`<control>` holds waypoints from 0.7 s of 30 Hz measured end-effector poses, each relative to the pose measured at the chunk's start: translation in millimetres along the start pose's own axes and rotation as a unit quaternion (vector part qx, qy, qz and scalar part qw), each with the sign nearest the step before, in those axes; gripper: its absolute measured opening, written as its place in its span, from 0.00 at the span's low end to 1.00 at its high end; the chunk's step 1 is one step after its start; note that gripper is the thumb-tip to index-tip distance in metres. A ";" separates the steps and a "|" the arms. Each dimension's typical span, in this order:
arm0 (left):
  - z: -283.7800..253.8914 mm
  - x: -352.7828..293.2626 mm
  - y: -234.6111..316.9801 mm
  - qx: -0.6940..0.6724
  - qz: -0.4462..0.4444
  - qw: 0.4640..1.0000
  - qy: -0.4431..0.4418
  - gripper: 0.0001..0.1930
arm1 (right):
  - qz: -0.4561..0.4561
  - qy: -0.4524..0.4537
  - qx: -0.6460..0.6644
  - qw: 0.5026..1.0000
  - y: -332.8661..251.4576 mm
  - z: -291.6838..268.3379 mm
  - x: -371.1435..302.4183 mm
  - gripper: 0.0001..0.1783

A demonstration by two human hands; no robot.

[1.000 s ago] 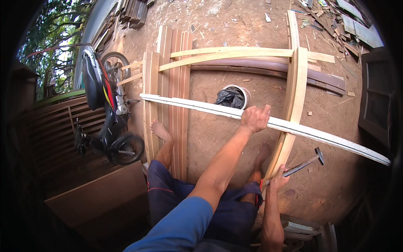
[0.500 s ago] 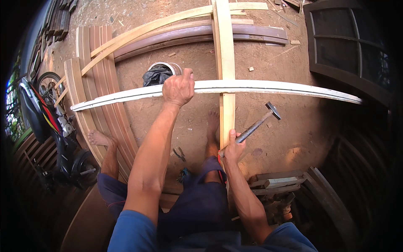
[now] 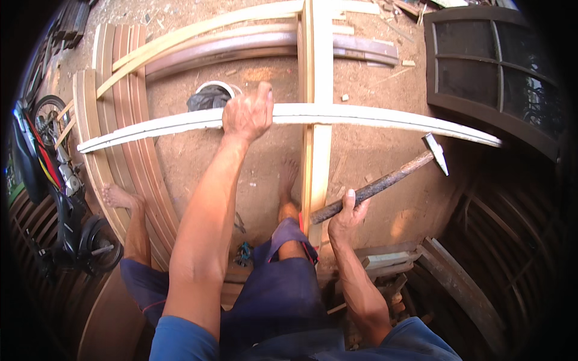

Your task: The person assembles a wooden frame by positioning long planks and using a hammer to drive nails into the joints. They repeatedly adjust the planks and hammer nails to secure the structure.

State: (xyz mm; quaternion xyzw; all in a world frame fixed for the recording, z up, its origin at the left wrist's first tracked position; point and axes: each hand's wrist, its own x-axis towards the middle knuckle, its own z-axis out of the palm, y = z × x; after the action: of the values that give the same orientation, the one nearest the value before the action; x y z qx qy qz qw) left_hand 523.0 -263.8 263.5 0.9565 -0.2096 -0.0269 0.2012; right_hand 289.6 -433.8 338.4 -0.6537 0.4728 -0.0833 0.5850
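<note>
1. Outdoor yard, bare dirt floor (image 3: 259, 162), scattered chips. Motorcycle (image 3: 63, 186) at far left; dark framed panel with panes (image 3: 498, 63) at upper right; stacked offcuts (image 3: 388, 260) at lower right.
2. Long brown boards (image 3: 135, 90) lie side by side on the left. Pale slats (image 3: 211, 27) cross them at an angle toward a pale beam (image 3: 323, 156) that runs away from the person. A purplish plank (image 3: 223, 57) lies behind.
3. White strip (image 3: 325, 113) spans crosswise: left end over the outermost left board, middle over the pale beam, right end jutting well past it. Bucket (image 3: 232, 89) with black plastic (image 3: 209, 99) just beyond the strip, on the floor.
4. Left hand (image 3: 248, 114): grip clamped on the white strip, between boards and beam.
5. Right hand (image 3: 348, 218): grip closed around the handle of a hammer (image 3: 394, 177), just beside the beam. Hammer head is apart from all the wood, out to the right.
6. Done, as far as shows: strip laid across its two supports; hammer in hand.
7. Not done, or not visible: no nail or joint on the strip can be made out, and the hammer head meets nothing. Fastened or loose, cannot tell. My reading: strip placed and hand-held, a middle stage rather than a finished one.
8. Bare left foot (image 3: 120, 196) rests on the left boards.
</note>
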 end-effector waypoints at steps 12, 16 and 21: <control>-7.3 3.8 1.0 -0.005 -0.001 1.000 -0.020 0.06 | -0.373 -0.153 -0.459 0.792 -107.4 164.6 212.0 0.39; -5.0 2.2 -2.4 0.003 0.015 1.000 -0.013 0.05 | -0.408 -0.103 -0.457 0.784 -97.3 183.9 222.0 0.39; -1.6 1.6 -6.5 -0.013 0.030 0.999 0.010 0.04 | -0.380 -0.087 -0.469 0.792 -94.7 182.1 215.2 0.39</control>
State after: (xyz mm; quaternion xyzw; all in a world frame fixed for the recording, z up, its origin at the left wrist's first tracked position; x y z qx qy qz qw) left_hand 527.2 -258.5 262.4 0.9473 -0.2361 -0.0136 0.2161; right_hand 575.5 -475.3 267.7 -0.9794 0.1143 -0.0095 0.1664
